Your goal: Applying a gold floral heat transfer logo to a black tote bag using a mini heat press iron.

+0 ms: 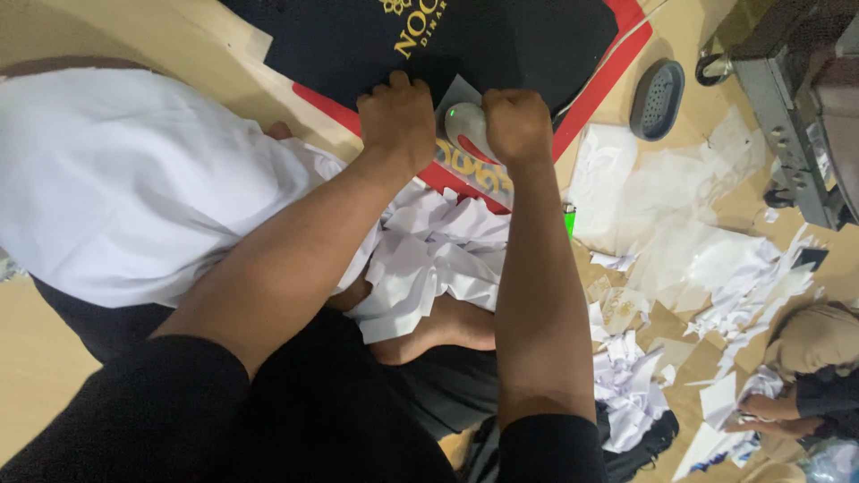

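Note:
My right hand [517, 123] grips a small white iron-like device [465, 128] with a green light, pressing it on a grey sheet with gold lettering [472, 172]. My left hand [397, 118] is a closed fist, pressing on the black fabric [465, 36] just left of the device. The black fabric with gold print lies on a red board [591, 94]. White cloth [125, 179] covers my lap on the left.
Crumpled white paper [438, 259] is piled by my bare foot [447, 326]. More paper scraps [707, 268] litter the wooden floor. A dark oval holder [658, 98] and a grey machine [796, 116] stand at the right. Another person's hands [769, 413] are at the lower right.

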